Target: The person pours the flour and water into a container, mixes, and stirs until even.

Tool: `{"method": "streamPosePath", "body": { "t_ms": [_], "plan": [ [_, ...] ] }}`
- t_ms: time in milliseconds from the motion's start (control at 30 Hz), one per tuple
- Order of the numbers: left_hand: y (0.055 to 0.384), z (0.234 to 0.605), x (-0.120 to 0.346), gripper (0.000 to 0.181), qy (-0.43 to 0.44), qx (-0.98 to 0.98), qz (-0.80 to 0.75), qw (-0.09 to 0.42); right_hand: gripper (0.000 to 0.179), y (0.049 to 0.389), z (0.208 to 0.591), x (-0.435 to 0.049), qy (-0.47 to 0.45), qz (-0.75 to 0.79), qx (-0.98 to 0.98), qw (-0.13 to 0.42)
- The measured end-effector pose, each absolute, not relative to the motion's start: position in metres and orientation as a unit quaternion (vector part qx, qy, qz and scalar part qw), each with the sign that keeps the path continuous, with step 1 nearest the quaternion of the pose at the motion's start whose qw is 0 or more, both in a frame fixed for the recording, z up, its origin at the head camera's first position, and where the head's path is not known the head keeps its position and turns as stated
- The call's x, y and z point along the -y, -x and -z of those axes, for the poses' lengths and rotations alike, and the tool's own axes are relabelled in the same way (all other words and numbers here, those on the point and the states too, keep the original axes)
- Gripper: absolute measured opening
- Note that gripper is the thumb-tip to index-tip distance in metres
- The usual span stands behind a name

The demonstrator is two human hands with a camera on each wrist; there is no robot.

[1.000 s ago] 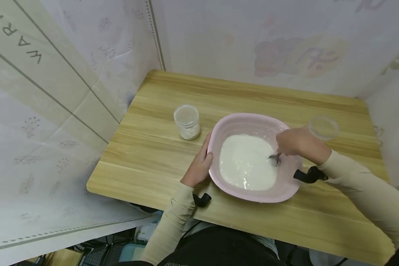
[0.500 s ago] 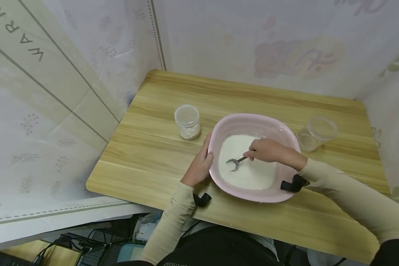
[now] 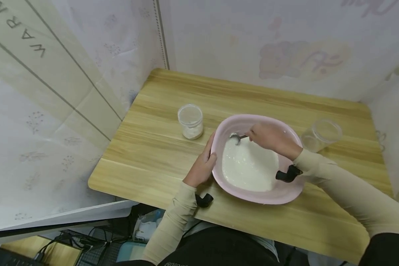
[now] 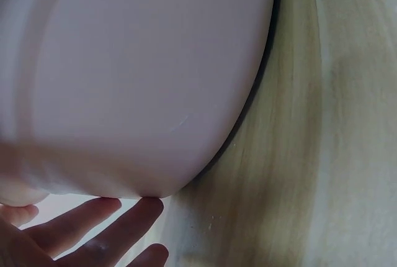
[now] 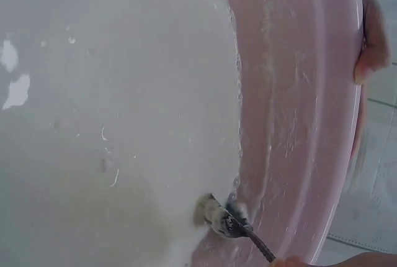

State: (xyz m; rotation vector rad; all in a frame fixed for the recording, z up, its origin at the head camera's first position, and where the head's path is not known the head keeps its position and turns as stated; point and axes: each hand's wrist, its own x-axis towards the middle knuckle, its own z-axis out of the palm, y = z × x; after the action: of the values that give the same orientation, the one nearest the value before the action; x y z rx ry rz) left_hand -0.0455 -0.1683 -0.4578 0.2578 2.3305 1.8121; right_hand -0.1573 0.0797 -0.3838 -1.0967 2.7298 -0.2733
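I judge the pink basin (image 3: pixel 259 197) on the table (image 3: pixel 136 147) heavy with white liquid (image 3: pixel 249 170), best steadied where the left hand's (image 3: pixel 201 166) extended fingers touch its outer wall, while the right hand (image 3: pixel 267 137) pinches the light, probably slick spoon (image 3: pixel 235 139) inside it by the handle.

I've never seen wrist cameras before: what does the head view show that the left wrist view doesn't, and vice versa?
Only the head view shows the white liquid, spoon, right grip, left jar and right jar.
Only the left wrist view shows the dark curved line between basin and table.
Both show basin, table and left grip.
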Motion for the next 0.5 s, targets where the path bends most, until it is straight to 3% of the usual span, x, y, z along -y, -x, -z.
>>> {"method": "streamPosePath", "body": {
  "t_ms": [500],
  "plan": [
    [0.046,0.454,0.170,0.070,-0.089,-0.794,-0.597,0.077,0.035,0.123,0.375,-0.054,0.410,0.066,-0.909,-0.017]
  ]
}}
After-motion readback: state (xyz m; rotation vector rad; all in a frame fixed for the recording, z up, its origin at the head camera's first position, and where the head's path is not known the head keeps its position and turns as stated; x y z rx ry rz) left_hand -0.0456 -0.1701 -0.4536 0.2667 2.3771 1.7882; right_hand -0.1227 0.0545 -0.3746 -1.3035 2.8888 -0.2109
